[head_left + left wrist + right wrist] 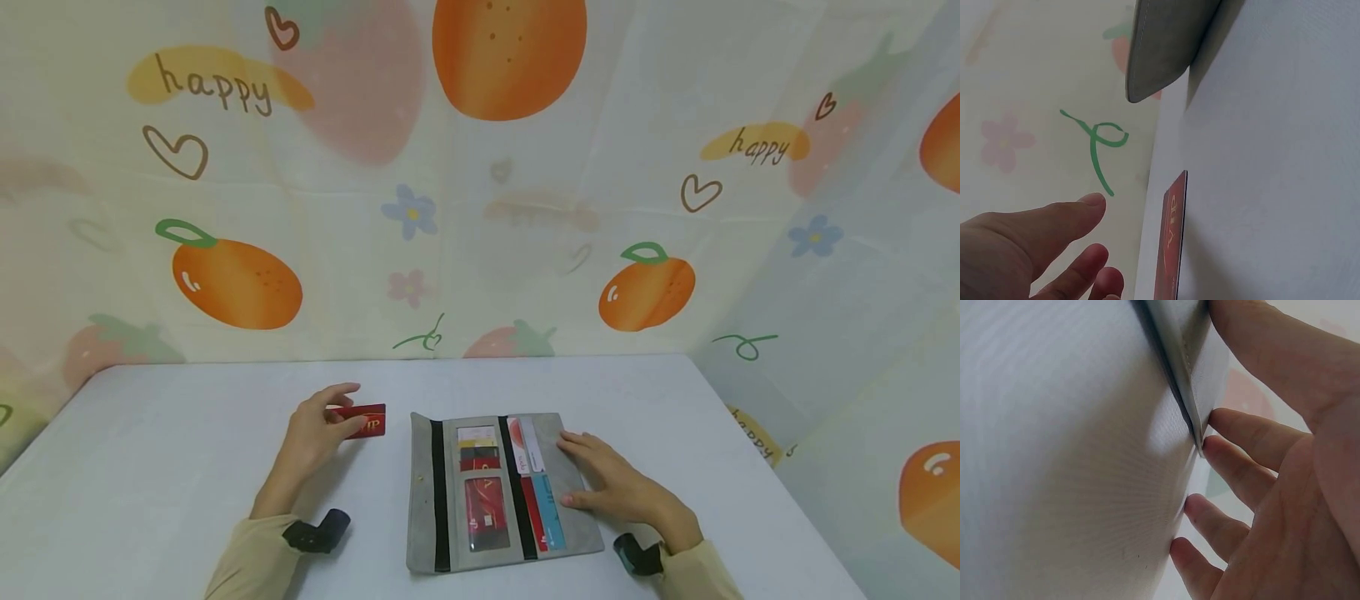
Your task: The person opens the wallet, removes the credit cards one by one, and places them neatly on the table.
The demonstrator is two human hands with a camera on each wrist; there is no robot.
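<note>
In the head view my left hand (318, 429) pinches a red VIP card (373, 421) above the table, left of an opened grey wallet (422, 500). The same card (1171, 244) appears edge-on in the left wrist view, with some fingers (1060, 231) extended beside it; the grip itself is hidden there. My right hand (626, 483) rests on the wallet's right edge, its fingers spread. In the right wrist view its fingertips (1216, 447) touch the wallet's edge (1188, 394) and the tabletop. Clear windows (487, 508) and slots in the wallet hold several cards (547, 512).
A white table (187, 450) lies under both hands. Behind it hangs a cloth (360, 250) printed with fruit, flowers and hearts. A black wrist camera (318, 532) sits on the left wrist, another camera (637, 554) on the right.
</note>
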